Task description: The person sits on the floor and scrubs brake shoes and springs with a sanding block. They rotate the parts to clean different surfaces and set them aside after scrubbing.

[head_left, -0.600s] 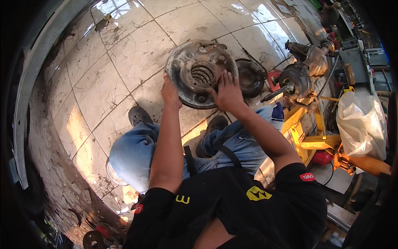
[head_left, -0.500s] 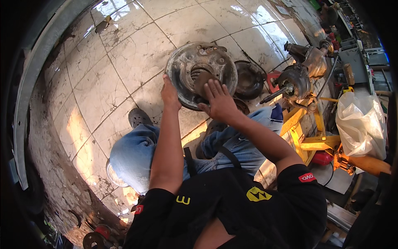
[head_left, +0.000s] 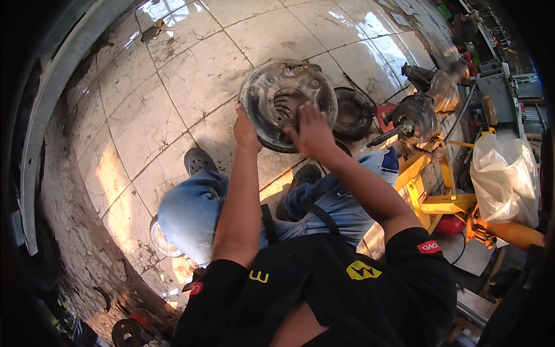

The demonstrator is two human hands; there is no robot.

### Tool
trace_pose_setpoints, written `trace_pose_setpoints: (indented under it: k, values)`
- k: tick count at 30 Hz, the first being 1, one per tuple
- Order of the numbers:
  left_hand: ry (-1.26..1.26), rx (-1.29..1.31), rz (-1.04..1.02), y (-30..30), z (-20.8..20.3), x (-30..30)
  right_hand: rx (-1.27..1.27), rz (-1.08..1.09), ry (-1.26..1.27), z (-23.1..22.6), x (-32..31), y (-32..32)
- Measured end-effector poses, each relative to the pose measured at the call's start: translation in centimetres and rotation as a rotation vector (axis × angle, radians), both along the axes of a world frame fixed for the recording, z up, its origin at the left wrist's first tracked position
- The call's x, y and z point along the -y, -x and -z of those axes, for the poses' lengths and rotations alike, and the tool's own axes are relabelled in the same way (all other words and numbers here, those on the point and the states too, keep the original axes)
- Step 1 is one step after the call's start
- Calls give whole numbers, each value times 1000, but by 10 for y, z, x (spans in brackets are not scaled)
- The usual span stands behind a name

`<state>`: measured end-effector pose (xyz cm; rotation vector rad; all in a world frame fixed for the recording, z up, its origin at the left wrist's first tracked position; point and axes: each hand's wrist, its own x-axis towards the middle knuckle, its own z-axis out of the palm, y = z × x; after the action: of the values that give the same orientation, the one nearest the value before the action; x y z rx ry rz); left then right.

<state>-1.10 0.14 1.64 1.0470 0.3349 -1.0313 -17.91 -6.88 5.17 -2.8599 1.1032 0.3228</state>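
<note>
A round, dirty grey metal brake plate with a central hub opening stands tilted on the tiled floor in front of me. My left hand grips its lower left rim. My right hand lies flat, fingers spread, on the plate's face beside the hub, touching it. I am crouching, with blue jeans and dark shoes visible below the plate.
A dark round drum lies right of the plate. An axle assembly rests on a yellow stand at right, beside a white plastic bag. A metal bowl sits by my left knee. Small parts lie at lower left.
My right hand has slid from the plate's right rim across to its face by the hub. The left hand has kept its hold on the rim.
</note>
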Motion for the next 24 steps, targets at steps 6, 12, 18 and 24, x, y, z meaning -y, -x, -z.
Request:
trace_pose_setpoints:
  k: [6, 12, 18, 24]
  values:
    - [30, 7, -8, -4, 18, 2, 29, 147, -60, -10, 23, 5]
    - [20, 6, 5, -6, 6, -1, 74, -63, -133, -11, -6, 25]
    - [-70, -11, 51, -10, 2, 0, 92, -130, -27, -9, -24, 23]
    - [-25, -26, 24, -11, 8, -1, 11, 18, -176, -43, -19, -7]
